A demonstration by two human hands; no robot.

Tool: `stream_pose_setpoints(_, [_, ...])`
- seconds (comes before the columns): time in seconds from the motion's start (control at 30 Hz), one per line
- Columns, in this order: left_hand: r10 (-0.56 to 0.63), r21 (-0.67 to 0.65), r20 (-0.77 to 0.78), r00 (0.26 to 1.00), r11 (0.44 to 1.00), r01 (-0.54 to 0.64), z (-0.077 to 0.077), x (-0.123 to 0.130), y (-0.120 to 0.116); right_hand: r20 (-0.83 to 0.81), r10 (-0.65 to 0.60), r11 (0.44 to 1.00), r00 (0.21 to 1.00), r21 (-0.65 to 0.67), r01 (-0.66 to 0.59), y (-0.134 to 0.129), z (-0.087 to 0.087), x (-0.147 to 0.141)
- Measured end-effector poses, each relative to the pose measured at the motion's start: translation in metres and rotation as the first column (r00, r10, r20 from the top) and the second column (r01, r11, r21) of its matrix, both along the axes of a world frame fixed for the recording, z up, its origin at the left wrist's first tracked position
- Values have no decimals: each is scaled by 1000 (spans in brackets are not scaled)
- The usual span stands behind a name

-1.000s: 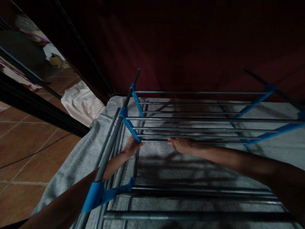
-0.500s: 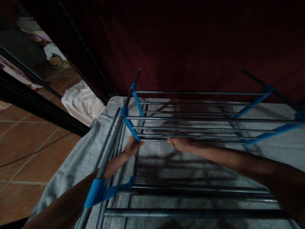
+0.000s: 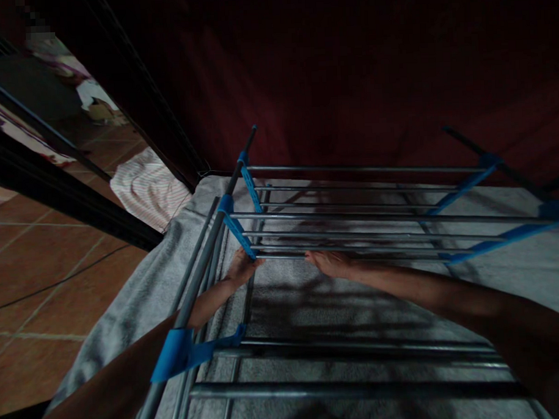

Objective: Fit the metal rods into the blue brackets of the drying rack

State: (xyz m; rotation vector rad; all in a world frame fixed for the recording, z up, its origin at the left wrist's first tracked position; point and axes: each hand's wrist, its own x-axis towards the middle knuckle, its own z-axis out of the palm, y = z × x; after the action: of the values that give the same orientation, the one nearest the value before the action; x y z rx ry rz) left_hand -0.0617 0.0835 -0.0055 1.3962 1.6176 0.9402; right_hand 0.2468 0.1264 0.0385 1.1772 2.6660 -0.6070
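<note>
A rack of grey metal tubes joined by blue plastic brackets lies on a grey blanket. My left hand is closed around the lower end of the left middle bracket, where a thin tube enters it. Further right along that same tube, my right hand grips it with the thumb side toward the bracket. Parts of the fingers on both hands are hidden. Nearer to me, another blue bracket sits on the left side pole, with more cross tubes running right from it.
The grey blanket spreads under the rack. Behind stands a dark red cloth wall. Dark frame bars cross the left side above a tiled floor, near a striped cloth. Loose tubes lie by the left pole.
The view has shifted very slightly. Both hands keep their places on the bracket and tube, and the rack looks the same.
</note>
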Motion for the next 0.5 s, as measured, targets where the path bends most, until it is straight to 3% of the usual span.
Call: stream_pose_setpoints(0.5, [4, -24, -75, 997, 1000, -6, 16, 3, -1, 5, 52, 998, 999, 33, -52, -8, 9, -4])
